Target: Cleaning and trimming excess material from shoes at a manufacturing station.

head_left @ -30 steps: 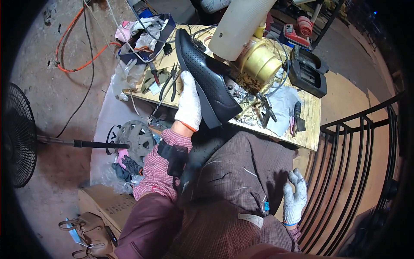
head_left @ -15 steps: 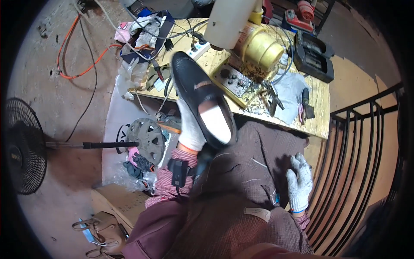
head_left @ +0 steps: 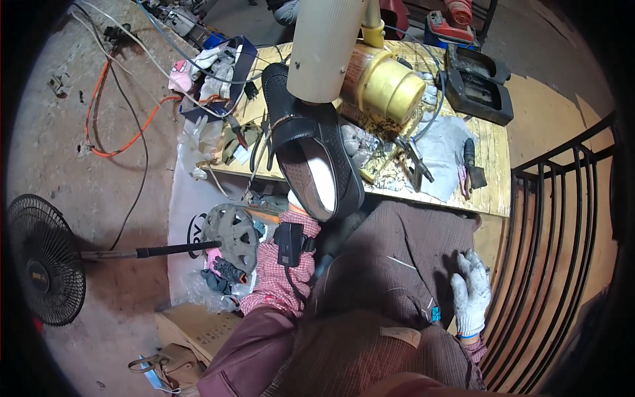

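A black slip-on shoe [head_left: 342, 178] with a strap across its front and a white insole is held up over the table's near edge. My left hand [head_left: 357, 142], in a whitish glove, grips it from below. Only some fingers show beside the shoe's right side; the palm is hidden behind it. The toe end lies partly behind a pale hanging cylinder [head_left: 325, 53]. My right hand [head_left: 471, 294], in a speckled white glove, rests on the brown cloth at my right thigh. Its fingers are extended and it holds nothing.
On the wooden table [head_left: 486, 169] stand a yellow round machine part [head_left: 390, 86], a grey cloth [head_left: 442, 149], a tool with a dark handle [head_left: 469, 159] and a black tray [head_left: 479, 89]. A black metal rack [head_left: 549, 218] is at right, a fan [head_left: 46, 261] at left.
The shoe has turned and tilted, showing more of its inner side. My left fingers now show at its right side. My right hand stays on the cloth.
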A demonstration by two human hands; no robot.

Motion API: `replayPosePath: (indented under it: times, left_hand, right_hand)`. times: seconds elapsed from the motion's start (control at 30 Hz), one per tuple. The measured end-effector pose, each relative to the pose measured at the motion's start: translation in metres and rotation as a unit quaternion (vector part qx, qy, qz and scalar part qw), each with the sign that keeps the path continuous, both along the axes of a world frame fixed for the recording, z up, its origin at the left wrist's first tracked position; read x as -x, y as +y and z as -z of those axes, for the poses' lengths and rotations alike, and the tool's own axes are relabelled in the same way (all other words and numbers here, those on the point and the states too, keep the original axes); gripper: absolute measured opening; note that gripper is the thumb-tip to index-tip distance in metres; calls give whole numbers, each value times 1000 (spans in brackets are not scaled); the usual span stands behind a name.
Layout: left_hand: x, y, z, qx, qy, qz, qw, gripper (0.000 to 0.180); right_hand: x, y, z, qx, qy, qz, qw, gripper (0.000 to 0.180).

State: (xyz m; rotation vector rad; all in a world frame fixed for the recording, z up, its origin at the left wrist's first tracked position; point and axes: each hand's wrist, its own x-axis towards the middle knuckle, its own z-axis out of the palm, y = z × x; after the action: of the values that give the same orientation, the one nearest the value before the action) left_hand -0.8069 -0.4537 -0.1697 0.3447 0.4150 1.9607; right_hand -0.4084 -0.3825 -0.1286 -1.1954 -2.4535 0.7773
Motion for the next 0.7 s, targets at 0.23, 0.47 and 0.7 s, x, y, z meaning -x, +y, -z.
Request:
replayPosePath:
  times: [0.23,0.47,0.7]
  left_hand:
    - [26,15,0,-104,-27,109,988,62]
    - [25,-4,29,-174,-94,126,972,49]
    - [-114,-79,9,287,-92,230,926,89]
  right_hand:
    - [2,16,0,28,18,4,999,36]
    - [18,48,2,-70,15,3,997,39]
    - [50,154,40,-151,-9,-13,988,53]
